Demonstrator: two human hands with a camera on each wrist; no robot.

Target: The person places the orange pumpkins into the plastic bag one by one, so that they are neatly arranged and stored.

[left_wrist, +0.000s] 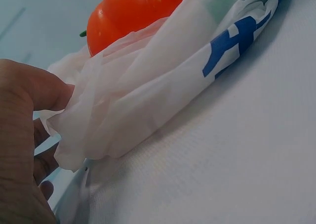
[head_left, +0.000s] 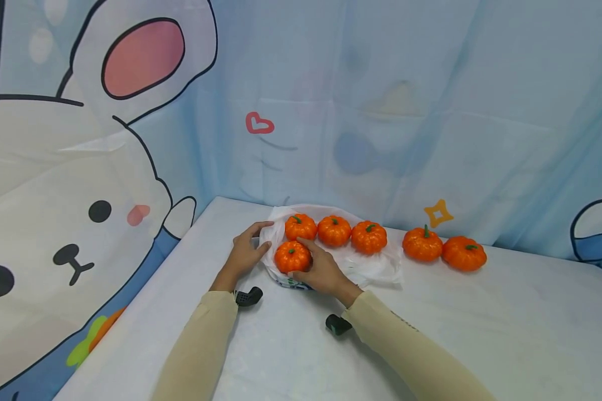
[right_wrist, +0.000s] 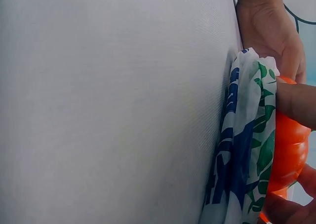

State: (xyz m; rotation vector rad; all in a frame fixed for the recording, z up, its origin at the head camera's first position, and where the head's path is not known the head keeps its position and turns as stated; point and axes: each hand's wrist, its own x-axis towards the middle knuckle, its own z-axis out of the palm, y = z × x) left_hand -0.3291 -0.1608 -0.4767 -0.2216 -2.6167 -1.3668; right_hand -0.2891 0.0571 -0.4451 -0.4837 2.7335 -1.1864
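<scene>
A small orange pumpkin (head_left: 292, 258) sits on the near left part of a white plastic bag (head_left: 376, 271). My right hand (head_left: 327, 274) grips this pumpkin from its right side; in the right wrist view thumb and fingers lie round the pumpkin (right_wrist: 290, 147). At the bag's left edge is my left hand (head_left: 242, 255). The left wrist view has its thumb and fingers pinching the thin bag (left_wrist: 123, 105), which bears blue print. Behind the held pumpkin stand three more on the bag, left pumpkin (head_left: 300, 226), middle pumpkin (head_left: 334, 231) and right pumpkin (head_left: 369, 238).
Two further pumpkins rest on the white table (head_left: 522, 323) right of the bag: one upright pumpkin (head_left: 422, 245) and a tilted pumpkin (head_left: 464, 254) beside it. A blue printed curtain (head_left: 301, 150) hangs behind and along the left side of the table.
</scene>
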